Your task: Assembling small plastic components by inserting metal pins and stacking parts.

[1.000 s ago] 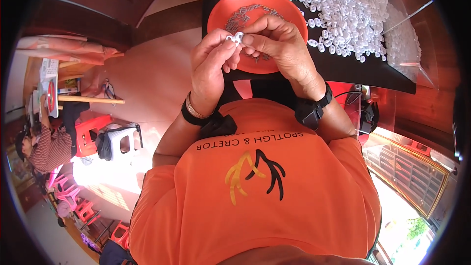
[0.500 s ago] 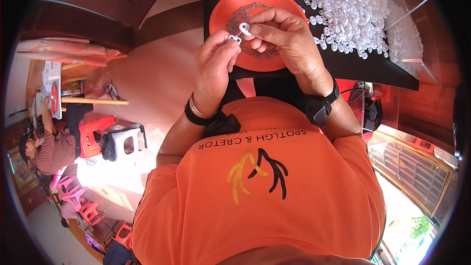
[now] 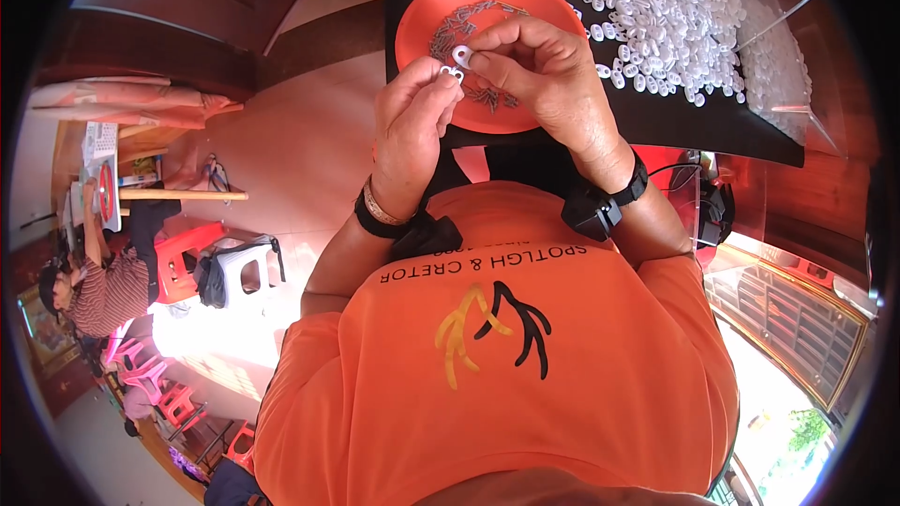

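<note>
Over an orange plate (image 3: pixel 412 33), both of my hands are closed in a pinch. My left hand (image 3: pixel 412 117) grips a small white plastic piece with round holes (image 3: pixel 451 72) between thumb and forefinger. Just above it, my right hand (image 3: pixel 553 80) pinches a white oval plastic piece with a hole (image 3: pixel 462 56). The two pieces are very close; whether they touch is too small to tell. Small grey metal pins (image 3: pixel 452 30) lie scattered in the plate, partly hidden behind my hands.
A big heap of white oval pieces (image 3: pixel 647 9) covers the right of the black table (image 3: pixel 694 126), with a clear bag of more (image 3: pixel 773 61) beyond. At far left, another person (image 3: pixel 112 290) sits near a red stool (image 3: pixel 183 262) and a white stool (image 3: pixel 253 262).
The piece in my right hand has come slightly lower and left, nearer the left-hand piece. My right wrist has shifted a little. Both hands keep their grip.
</note>
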{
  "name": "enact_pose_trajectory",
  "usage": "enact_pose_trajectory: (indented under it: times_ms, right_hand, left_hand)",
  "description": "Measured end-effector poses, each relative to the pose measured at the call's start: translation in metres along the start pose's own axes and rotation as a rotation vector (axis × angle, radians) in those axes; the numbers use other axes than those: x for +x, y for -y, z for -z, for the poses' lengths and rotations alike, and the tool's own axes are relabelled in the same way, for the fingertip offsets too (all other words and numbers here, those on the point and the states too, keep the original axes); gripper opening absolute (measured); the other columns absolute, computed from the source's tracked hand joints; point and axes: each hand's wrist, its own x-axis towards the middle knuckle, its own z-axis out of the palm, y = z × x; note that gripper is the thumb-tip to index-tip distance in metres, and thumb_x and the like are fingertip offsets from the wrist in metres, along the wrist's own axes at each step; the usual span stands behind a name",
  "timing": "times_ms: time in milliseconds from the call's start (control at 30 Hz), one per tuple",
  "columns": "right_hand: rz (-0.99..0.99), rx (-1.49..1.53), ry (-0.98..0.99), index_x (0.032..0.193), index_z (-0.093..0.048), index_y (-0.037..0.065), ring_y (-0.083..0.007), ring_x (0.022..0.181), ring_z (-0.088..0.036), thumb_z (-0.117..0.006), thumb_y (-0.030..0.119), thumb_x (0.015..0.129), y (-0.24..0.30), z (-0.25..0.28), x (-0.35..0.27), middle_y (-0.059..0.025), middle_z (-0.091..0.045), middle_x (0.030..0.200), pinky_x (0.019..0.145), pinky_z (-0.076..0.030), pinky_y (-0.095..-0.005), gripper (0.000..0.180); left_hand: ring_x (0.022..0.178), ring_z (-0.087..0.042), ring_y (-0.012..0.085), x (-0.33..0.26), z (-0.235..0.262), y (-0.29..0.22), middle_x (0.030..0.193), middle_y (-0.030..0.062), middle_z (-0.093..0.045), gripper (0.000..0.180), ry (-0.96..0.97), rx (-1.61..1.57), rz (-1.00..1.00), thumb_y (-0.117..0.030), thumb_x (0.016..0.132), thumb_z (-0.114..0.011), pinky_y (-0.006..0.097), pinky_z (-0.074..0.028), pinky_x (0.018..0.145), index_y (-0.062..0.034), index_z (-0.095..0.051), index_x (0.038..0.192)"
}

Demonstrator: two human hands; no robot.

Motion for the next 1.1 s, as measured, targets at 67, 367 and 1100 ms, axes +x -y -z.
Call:
enact_pose_trajectory:
  times_ms: [67,367,1100]
  right_hand:
    - [0.019,-0.024,-0.010,0.093,-0.063,-0.003,-0.0082,0.072,-0.059,-0.064,0.000,0.084,0.000,0.001,0.000,-0.0026,-0.062,0.082,0.065,-0.049,-0.0215,0.010]
    - [0.012,-0.029,0.006,0.092,-0.063,-0.002,-0.0088,0.078,-0.061,-0.064,0.000,0.084,0.000,0.003,-0.003,-0.0018,-0.061,0.082,0.070,-0.050,-0.0221,0.009]
    - [0.035,-0.189,0.085,0.097,-0.061,0.001,-0.0076,0.076,-0.061,-0.069,0.002,0.079,0.000,0.002,-0.010,-0.0015,-0.064,0.082,0.070,-0.051,-0.0222,0.020]
  left_hand:
    - [0.053,-0.035,0.0039,0.000,0.000,0.000,0.062,-0.0015,-0.046,0.020,0.007,0.009,-0.002,-0.016,0.091,-0.047,0.020,-0.026,0.049,-0.0028,-0.052,0.076]
    - [0.052,-0.034,0.0033,-0.001,-0.004,0.000,0.062,-0.0025,-0.046,0.021,0.012,0.030,-0.006,-0.017,0.091,-0.049,0.020,-0.026,0.048,-0.0010,-0.054,0.079]
    - [0.051,-0.037,0.0028,-0.003,-0.006,-0.001,0.062,-0.0021,-0.048,0.021,-0.001,-0.002,0.056,-0.020,0.091,-0.049,0.019,-0.026,0.047,-0.0012,-0.056,0.085]
